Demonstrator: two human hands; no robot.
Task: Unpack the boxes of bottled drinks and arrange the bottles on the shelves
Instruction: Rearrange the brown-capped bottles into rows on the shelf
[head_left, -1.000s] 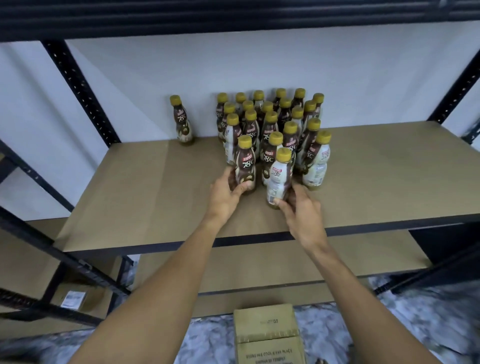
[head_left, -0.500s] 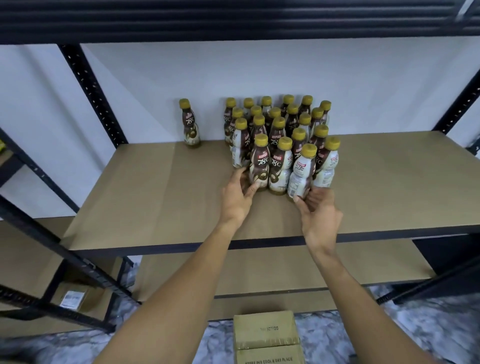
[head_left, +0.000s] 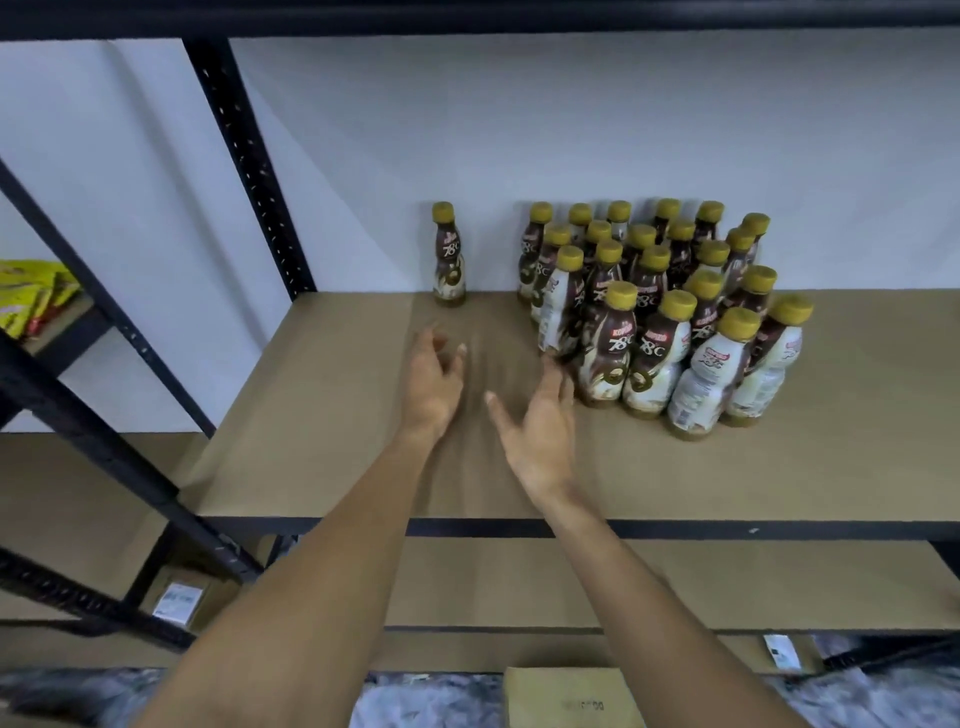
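Several brown-and-white drink bottles with gold caps stand in a tight cluster (head_left: 660, 312) on the tan shelf board (head_left: 311, 415). One single bottle (head_left: 448, 257) stands apart to their left, near the back wall. My left hand (head_left: 431, 384) hovers over the bare board left of the cluster, fingers relaxed, holding nothing. My right hand (head_left: 540, 431) is beside it with fingers spread, its fingertips close to the front-left bottle of the cluster; it holds nothing.
A cardboard box (head_left: 571, 699) sits on the floor below the shelves. Black metal uprights (head_left: 244, 156) frame the shelf at left. Yellow packets (head_left: 31, 296) lie on the neighbouring rack at far left. A lower shelf board (head_left: 675, 587) runs underneath.
Both hands have let go of the front bottles and drawn back to the left of the cluster. The camera view has swung left, so the cluster now sits right of centre.
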